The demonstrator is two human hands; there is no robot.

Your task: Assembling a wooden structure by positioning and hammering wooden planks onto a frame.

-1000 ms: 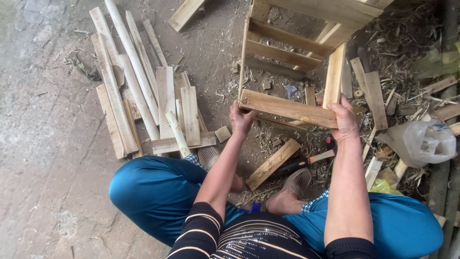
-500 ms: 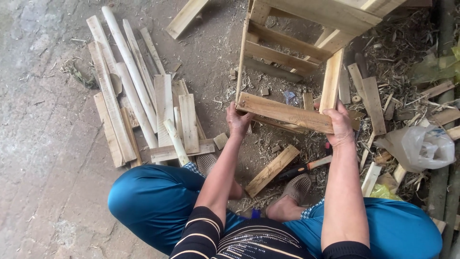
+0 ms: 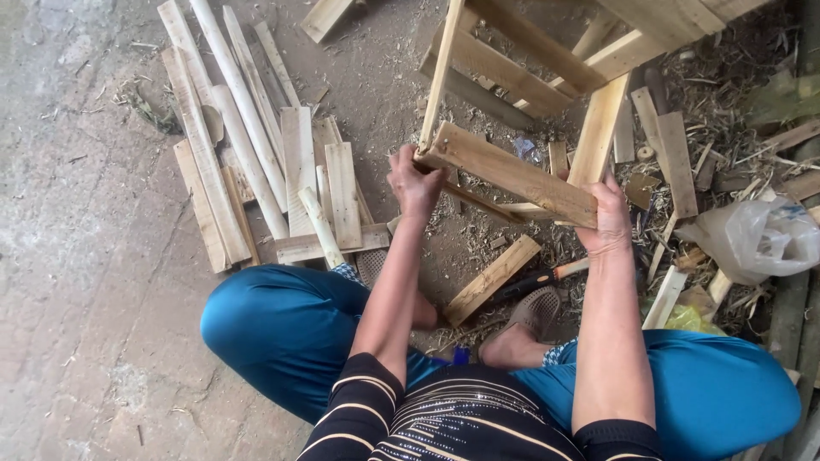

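Head view: left hand [image 3: 416, 183] grips the wooden frame's [image 3: 547, 51] front slat [image 3: 512, 173] at nine o'clock; right hand [image 3: 608, 224], at three, seemingly clasps its other end; loose planks [image 3: 256, 171] lie left.

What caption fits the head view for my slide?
Seated person's left hand and right hand grip a slat on a wooden frame, loose boards alongside.
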